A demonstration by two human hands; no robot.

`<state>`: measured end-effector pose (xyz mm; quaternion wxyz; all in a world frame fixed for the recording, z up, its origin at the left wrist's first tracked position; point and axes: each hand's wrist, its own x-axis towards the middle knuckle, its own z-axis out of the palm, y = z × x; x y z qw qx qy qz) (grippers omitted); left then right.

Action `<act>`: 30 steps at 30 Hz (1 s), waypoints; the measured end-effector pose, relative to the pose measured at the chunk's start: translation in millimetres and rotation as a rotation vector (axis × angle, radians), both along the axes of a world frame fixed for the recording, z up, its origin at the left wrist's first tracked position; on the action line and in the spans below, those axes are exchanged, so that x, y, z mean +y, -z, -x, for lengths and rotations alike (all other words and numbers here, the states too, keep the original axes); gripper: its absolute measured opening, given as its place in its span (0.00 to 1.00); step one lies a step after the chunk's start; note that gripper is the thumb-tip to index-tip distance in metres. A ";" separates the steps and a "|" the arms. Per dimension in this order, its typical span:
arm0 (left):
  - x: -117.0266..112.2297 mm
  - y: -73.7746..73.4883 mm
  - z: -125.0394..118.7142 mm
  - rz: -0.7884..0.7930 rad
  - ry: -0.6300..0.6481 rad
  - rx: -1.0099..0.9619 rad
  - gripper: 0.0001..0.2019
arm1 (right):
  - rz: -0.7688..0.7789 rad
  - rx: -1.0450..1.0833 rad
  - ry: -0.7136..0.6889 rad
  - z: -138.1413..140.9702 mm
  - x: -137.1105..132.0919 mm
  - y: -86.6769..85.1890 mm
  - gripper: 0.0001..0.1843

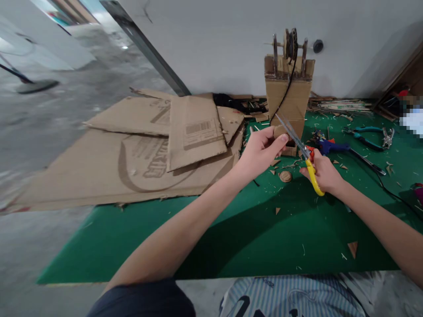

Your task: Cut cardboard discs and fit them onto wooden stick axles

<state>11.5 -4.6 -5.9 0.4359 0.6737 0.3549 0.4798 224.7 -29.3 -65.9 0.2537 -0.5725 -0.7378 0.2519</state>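
Note:
Between its thumb and fingers, my left hand pinches a small piece of cardboard. My right hand is wrapped round the yellow and orange handles of a pair of scissors. The scissor blades point up and left, right beside the cardboard piece; whether they touch it I cannot tell. Behind both hands stands a tall cardboard tower with a pulley-like cardboard wheel on top and a black cord hanging from it. Below the hands a round cardboard disc lies on the green table.
Large cardboard sheets cover the left part of the table. On the right lie a blue glue gun, teal-handled pliers and a craft knife. Cardboard scraps are scattered about, and a white wall rises behind.

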 end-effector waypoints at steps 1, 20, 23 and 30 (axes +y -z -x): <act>-0.6 -1.9 1.6 -0.015 0.004 0.029 0.26 | 0.003 0.003 -0.006 -0.1 -0.1 -1.0 0.24; 1.7 -17.5 12.0 -0.221 0.052 0.291 0.20 | -0.050 0.016 0.010 -0.9 -7.4 3.1 0.27; 2.5 -19.4 14.9 -0.253 0.053 0.339 0.20 | -0.074 0.056 -0.008 -2.1 -4.1 3.4 0.28; 7.5 -20.6 18.8 -0.307 0.031 0.464 0.16 | -0.032 0.037 -0.009 -1.5 -0.7 4.1 0.28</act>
